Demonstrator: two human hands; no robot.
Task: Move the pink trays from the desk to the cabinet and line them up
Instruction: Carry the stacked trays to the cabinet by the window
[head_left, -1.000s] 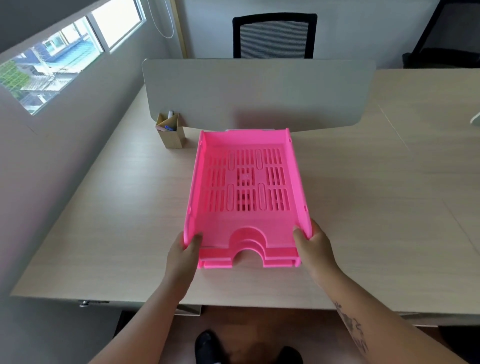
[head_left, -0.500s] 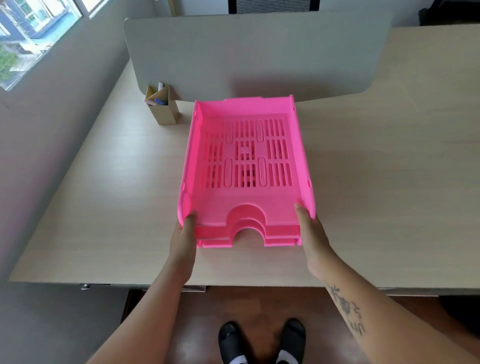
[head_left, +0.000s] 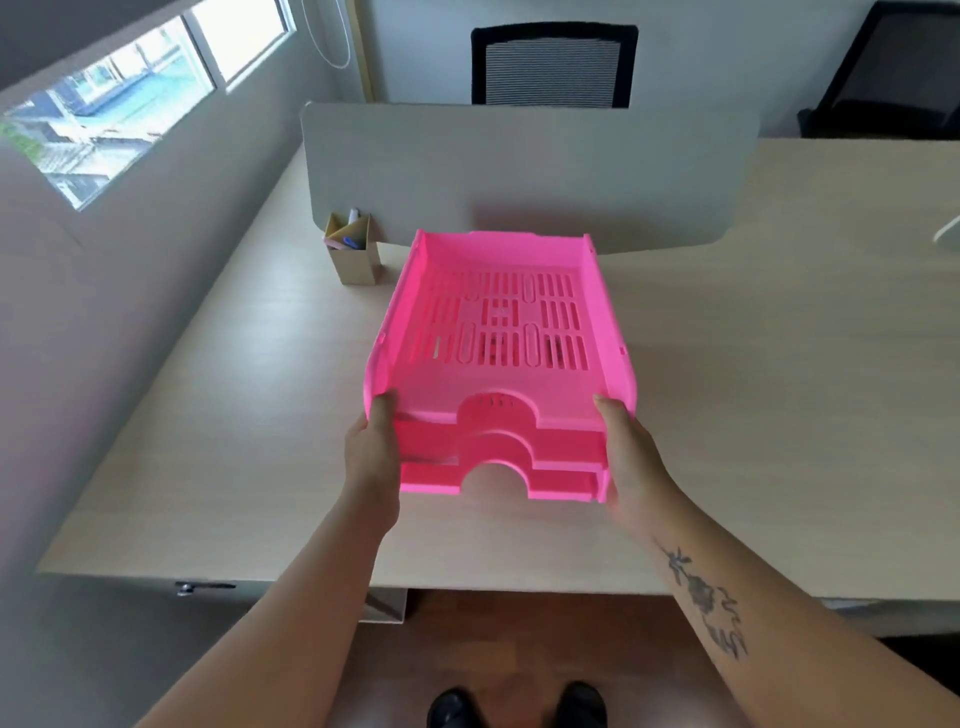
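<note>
— While both hands are gripping it, where is the stack of bright pink plastic letter trays (head_left: 501, 358) sitting now?

— It is sitting near the middle of the pale wooden desk (head_left: 779, 395), with its far end close to the grey divider panel (head_left: 519, 166) and its cut-out front facing the person. At least three tray fronts are showing one under the other, so I am judging that several trays are nested together.

— What are the hands doing?

— The left hand (head_left: 373, 453) is closing around the near left corner, the thumb lying on the top rim. The right hand (head_left: 626, 457) is pressing on the near right corner in the same way. Both are holding the stack, each one half curled around the side walls.

— Is the stack lifting off the desk?

— I cannot tell surely. The near edge is looking a little raised, but the far end is perhaps resting on the wood.

— So how much of the work is finished?

— Almost nothing, in my judgement. All the trays that are showing are at the desk, and no cabinet is appearing in the view. The carrying, the setting down and the lining up are all waiting.

— Anything near the path?

— Only the small cardboard pen holder (head_left: 352, 252), standing to the far left of the trays, apart from them.
</note>
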